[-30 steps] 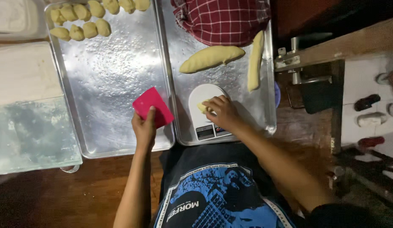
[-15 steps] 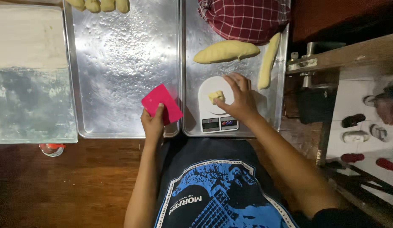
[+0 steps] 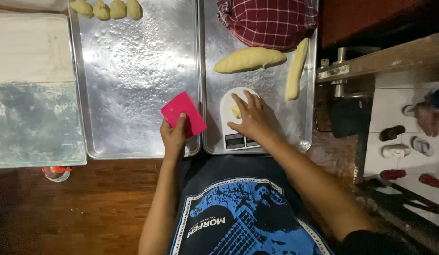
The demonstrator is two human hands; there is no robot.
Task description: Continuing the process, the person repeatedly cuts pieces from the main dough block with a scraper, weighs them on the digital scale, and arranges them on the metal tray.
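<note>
The left hand [image 3: 173, 138] has its grip closed on a pink plastic scraper [image 3: 183, 114], thumb across the card's lower face and fingers behind it, so that the scraper stands tilted over the inner edges of the two trays. The right hand [image 3: 249, 119] lies spread, fingers loosely apart, on top of a small white kitchen scale [image 3: 227, 123]; its grip holds nothing shut, but the fingertips rest on and beside a small piece of dough [image 3: 235, 111] that sits on the scale's round platform. The scale stands at the near end of the right metal tray [image 3: 215, 71], with its display strip facing the person. Farther up that tray lies a thick log of dough [image 3: 249, 60], and beside it, along the right rim, a thinner strip of dough [image 3: 296, 69] running lengthwise. A red checked cloth [image 3: 267, 21] covers a mound at the far end of the same tray. The left metal tray [image 3: 134, 80] is floured, with a row of dough balls [image 3: 106, 9] at its far edge. Left of it sits a pale slab with a clear plastic sheet [image 3: 35, 123] over its near part. All of this rests on a dark wooden worktop [image 3: 78, 208].
</note>
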